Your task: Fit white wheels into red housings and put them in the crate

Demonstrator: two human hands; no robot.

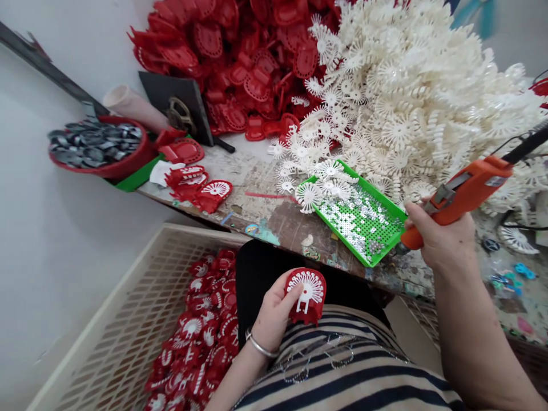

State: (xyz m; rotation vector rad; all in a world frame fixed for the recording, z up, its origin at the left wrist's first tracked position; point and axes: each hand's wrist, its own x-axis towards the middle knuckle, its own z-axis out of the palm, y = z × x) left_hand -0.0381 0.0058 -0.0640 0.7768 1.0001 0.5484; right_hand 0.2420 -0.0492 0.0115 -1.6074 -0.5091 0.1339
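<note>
My left hand (277,308) is closed on a red plastic piece (317,311) with a white fan-shaped part (311,285) on its face, held above my lap, thumb on the white part. My right hand (449,242) grips an orange power screwdriver (466,191), its tip down at the right corner of a green tray (363,260). Small silvery pieces (349,228) lie in that tray, and a few white fan parts (309,196) rest over its left end.
Behind the tray rise heaps of white fan parts (402,131) and red pieces (257,80). A red bowl (145,151) of metal parts stands at the left. Below the table edge, a cream crate (107,319) holds red-and-white pieces (192,348).
</note>
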